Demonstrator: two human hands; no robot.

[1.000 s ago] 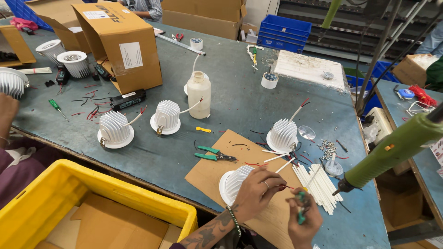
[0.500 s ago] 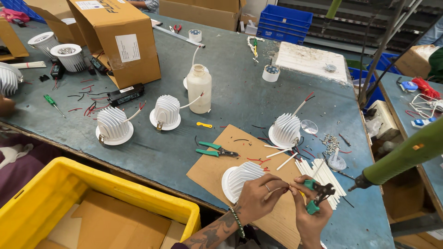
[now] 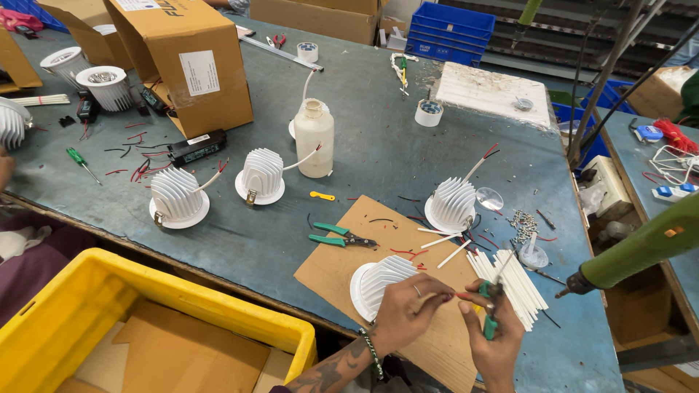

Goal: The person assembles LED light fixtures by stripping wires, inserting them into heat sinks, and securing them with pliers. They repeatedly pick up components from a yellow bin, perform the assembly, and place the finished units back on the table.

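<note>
My left hand (image 3: 408, 306) rests beside a white finned lamp housing (image 3: 378, 282) lying on a brown cardboard sheet (image 3: 349, 255), and its fingers pinch a thin red wire (image 3: 463, 295). My right hand (image 3: 495, 338) grips a small green-handled wire tool (image 3: 489, 306), whose jaws meet the wire end. A bundle of white sleeves (image 3: 513, 280) lies just right of the hands. Green pliers (image 3: 338, 236) lie on the sheet's left edge.
Three more white finned housings (image 3: 451, 205) (image 3: 261, 176) (image 3: 175, 198) stand on the blue-grey bench. A cream bottle (image 3: 314, 138), a cardboard box (image 3: 191, 62), a yellow crate (image 3: 87, 320) at near left and a hanging green power screwdriver (image 3: 641, 251) at right surround the work area. Another person's purple sleeve (image 3: 29, 255) is at left.
The view has shifted and closed in on the bench. My right hand has turned the green tool upright and brought it to the wire that my left hand pinches.
</note>
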